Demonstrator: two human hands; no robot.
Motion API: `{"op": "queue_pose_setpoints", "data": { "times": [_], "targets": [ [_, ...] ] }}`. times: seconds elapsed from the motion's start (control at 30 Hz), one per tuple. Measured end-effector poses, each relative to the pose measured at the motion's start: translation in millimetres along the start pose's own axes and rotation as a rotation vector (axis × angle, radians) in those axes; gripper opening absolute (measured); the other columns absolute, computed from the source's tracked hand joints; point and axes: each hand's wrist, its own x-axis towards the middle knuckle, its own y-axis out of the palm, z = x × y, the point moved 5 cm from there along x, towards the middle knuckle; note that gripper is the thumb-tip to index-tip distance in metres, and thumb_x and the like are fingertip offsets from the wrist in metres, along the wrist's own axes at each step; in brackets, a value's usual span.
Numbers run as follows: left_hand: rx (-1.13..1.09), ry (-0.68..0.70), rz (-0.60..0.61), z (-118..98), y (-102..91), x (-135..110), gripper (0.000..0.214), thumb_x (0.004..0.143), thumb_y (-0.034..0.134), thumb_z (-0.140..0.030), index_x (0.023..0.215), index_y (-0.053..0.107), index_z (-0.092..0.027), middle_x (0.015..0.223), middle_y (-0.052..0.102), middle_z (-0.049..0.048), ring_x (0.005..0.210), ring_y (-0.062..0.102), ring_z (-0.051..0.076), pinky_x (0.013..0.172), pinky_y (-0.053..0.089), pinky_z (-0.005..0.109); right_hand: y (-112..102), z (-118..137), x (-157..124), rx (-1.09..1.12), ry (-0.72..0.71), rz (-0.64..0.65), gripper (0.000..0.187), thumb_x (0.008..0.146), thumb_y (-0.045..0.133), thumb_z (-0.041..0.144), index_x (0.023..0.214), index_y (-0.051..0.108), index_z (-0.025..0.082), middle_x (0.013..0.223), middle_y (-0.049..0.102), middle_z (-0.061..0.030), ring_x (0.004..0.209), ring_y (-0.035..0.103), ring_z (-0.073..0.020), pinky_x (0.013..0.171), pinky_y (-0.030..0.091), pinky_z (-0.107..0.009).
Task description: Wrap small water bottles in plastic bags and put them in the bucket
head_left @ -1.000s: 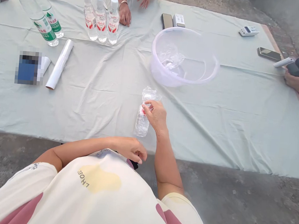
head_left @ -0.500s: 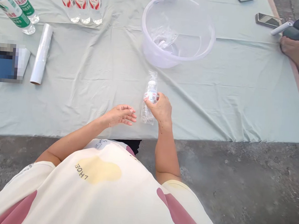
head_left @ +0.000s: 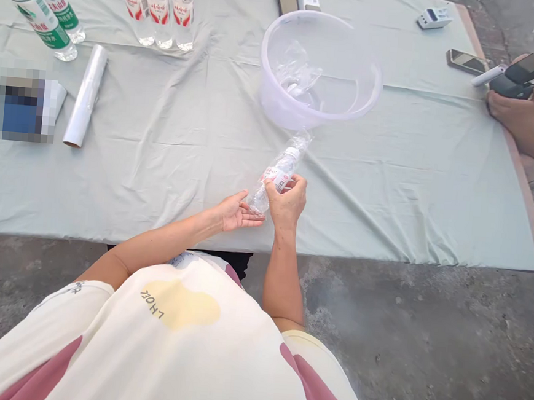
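Note:
A small clear plastic bottle (head_left: 276, 175) with a white cap and a red-and-white label is wrapped in loose clear film (head_left: 303, 140) that sticks out past the cap. My right hand (head_left: 288, 203) grips it around the middle, thumb on the near side. The bottle tilts, cap pointing up and to the right. At its base, my left hand (head_left: 240, 213) lies palm up with fingers stretched out, touching or just under the wrapped bottom end; which one I cannot tell. Behind the bottle stands a translucent plastic basin (head_left: 274, 105) holding crumpled clear film (head_left: 295, 73).
A roll of plastic film (head_left: 86, 96) lies left on the cloth-covered table (head_left: 182, 156). Large green-labelled bottles (head_left: 49, 26) and several red-labelled bottles (head_left: 159, 13) stand at the back left. At the right edge another person's hands (head_left: 524, 103) hold a dark device.
My right hand has tilted the bottle from upright in view to leaning right. The left hand has moved right, turned palm up and come to the bottle's base.

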Motion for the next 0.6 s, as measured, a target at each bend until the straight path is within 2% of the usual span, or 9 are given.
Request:
{"op": "queue_pose_setpoints", "data": {
  "times": [0.1, 0.17, 0.27, 0.33, 0.43, 0.53, 0.6],
  "targets": [
    [-0.070, 0.044, -0.028, -7, -2.6, -7, 0.039, 0.103, 0.040, -0.039, 0.116, 0.054, -0.004, 0.091, 0.070, 0.0180, 0.080, 0.074, 0.027, 0.078, 0.060, 0.041, -4, 17, -19, 0.087, -0.080, -0.074, 0.061, 0.069, 0.071, 0.046, 0.118, 0.044, 0.023, 0.116, 0.061, -0.0119, 0.089, 0.063, -0.0225, 0.078, 0.055, -0.041],
    [-0.106, 0.076, -0.001, -15, -2.0, -14, 0.036, 0.103, 0.040, -0.037, 0.120, 0.055, -0.008, 0.092, 0.071, 0.0140, 0.079, 0.074, 0.025, 0.077, 0.060, 0.041, -5, 31, -33, 0.157, -0.135, -0.094, 0.063, 0.069, 0.072, 0.044, 0.121, 0.041, 0.024, 0.120, 0.058, -0.0122, 0.096, 0.063, -0.0230, 0.074, 0.057, -0.039],
    [-0.113, 0.094, 0.131, -30, 2.4, -23, 0.033, 0.103, 0.037, -0.034, 0.114, 0.061, -0.014, 0.089, 0.073, 0.0095, 0.075, 0.072, 0.023, 0.070, 0.059, 0.038, 0, 50, -52, 0.237, -0.189, -0.071, 0.067, 0.068, 0.074, 0.041, 0.122, 0.039, 0.026, 0.121, 0.056, -0.0103, 0.100, 0.062, -0.0225, 0.072, 0.060, -0.037],
    [-0.126, 0.096, 0.201, -40, 2.1, -27, 0.028, 0.100, 0.042, -0.029, 0.107, 0.064, -0.014, 0.086, 0.073, 0.0076, 0.074, 0.071, 0.021, 0.068, 0.058, 0.035, 6, 58, -60, 0.276, -0.217, -0.055, 0.067, 0.067, 0.075, 0.041, 0.122, 0.039, 0.027, 0.121, 0.055, -0.0093, 0.100, 0.062, -0.0215, 0.072, 0.061, -0.037],
    [-0.187, 0.110, 0.202, -52, -8.9, -31, 0.018, 0.091, 0.050, -0.021, 0.097, 0.066, -0.013, 0.080, 0.072, 0.0051, 0.070, 0.068, 0.018, 0.067, 0.057, 0.032, 14, 67, -65, 0.331, -0.263, -0.010, 0.067, 0.067, 0.077, 0.041, 0.121, 0.039, 0.028, 0.125, 0.054, -0.0089, 0.101, 0.063, -0.0204, 0.073, 0.062, -0.036],
    [-0.259, 0.179, 0.157, -63, -28.4, -33, 0.013, 0.085, 0.054, -0.017, 0.091, 0.065, -0.015, 0.075, 0.070, 0.0022, 0.064, 0.064, 0.014, 0.064, 0.055, 0.028, 17, 74, -62, 0.331, -0.371, 0.131, 0.054, 0.075, 0.074, 0.043, 0.119, 0.047, 0.028, 0.115, 0.061, -0.0064, 0.097, 0.065, -0.0199, 0.076, 0.062, -0.037],
    [-0.272, 0.252, 0.083, -71, -44.7, -34, 0.009, 0.082, 0.058, -0.018, 0.089, 0.064, -0.017, 0.076, 0.069, 0.0014, 0.066, 0.065, 0.014, 0.067, 0.056, 0.028, 5, 81, -58, 0.330, -0.500, 0.075, 0.032, 0.085, 0.066, 0.041, 0.112, 0.055, 0.027, 0.102, 0.065, -0.0046, 0.092, 0.067, -0.0201, 0.080, 0.060, -0.041]
  ]
}}
